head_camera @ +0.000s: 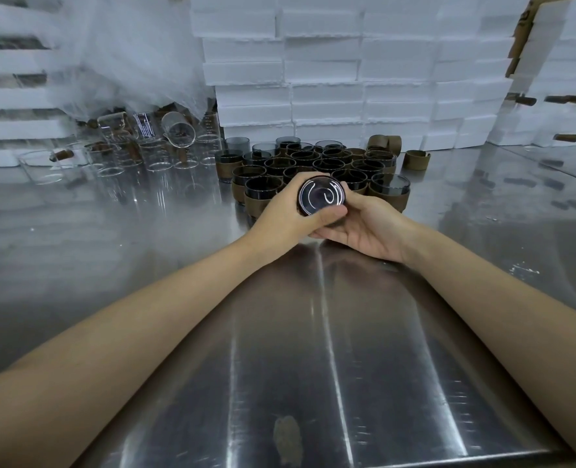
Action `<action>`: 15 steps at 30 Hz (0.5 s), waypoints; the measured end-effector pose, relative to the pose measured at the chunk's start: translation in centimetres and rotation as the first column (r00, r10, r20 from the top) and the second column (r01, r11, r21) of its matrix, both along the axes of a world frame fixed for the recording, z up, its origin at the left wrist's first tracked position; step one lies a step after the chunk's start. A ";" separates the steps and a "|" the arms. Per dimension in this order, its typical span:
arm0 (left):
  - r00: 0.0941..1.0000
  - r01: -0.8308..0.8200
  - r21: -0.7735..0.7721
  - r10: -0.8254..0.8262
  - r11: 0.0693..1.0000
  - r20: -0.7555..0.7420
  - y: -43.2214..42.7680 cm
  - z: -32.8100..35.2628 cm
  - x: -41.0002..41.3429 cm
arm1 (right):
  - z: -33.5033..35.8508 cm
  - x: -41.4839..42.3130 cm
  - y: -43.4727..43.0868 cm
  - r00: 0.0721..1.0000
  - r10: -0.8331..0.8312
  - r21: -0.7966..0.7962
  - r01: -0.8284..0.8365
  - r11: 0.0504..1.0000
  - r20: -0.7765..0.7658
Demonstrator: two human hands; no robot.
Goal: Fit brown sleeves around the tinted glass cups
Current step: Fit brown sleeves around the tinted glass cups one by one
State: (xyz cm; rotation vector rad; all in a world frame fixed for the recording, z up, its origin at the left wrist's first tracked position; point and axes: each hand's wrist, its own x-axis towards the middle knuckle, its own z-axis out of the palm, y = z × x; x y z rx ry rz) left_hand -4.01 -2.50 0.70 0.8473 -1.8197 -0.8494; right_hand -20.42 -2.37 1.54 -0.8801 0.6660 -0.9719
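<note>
I hold one tinted glass cup (321, 197) on its side above the steel table, its round base turned toward me. My left hand (288, 211) wraps round its left side, thumb under the base. My right hand (364, 228) cups it from below and from the right. Whether a sleeve is on this cup is hidden by my fingers. Right behind it stands a cluster of several tinted cups in brown sleeves (313, 167). At the back of the cluster are a few bare tinted cups (237, 145). Loose brown sleeves (416, 160) lie to the right.
Several clear glass cups (137, 157) stand and lie at the back left. White foam boxes (347, 69) are stacked along the back, with thin plastic sheeting (117, 52) on the left. The steel table (313, 366) stretches toward me.
</note>
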 end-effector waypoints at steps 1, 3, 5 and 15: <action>1.000 -0.006 -0.011 0.007 1.000 0.023 -0.1 -0.1 0.0 | 0.0 -0.1 0.0 1.000 0.008 -0.001 -0.008 1.000 -0.017; 0.998 -0.031 -0.036 0.033 0.999 0.057 -0.2 -0.1 0.1 | 0.0 -0.1 0.0 0.999 0.020 -0.008 -0.021 1.000 -0.050; 0.997 -0.043 -0.048 0.046 0.998 0.058 -0.2 -0.1 0.2 | 0.0 0.0 0.1 0.998 0.024 0.000 -0.025 1.000 -0.057; 0.994 -0.100 -0.118 0.105 0.988 0.037 0.3 0.0 0.0 | 0.4 0.1 0.3 0.993 0.026 0.029 -0.023 0.999 -0.117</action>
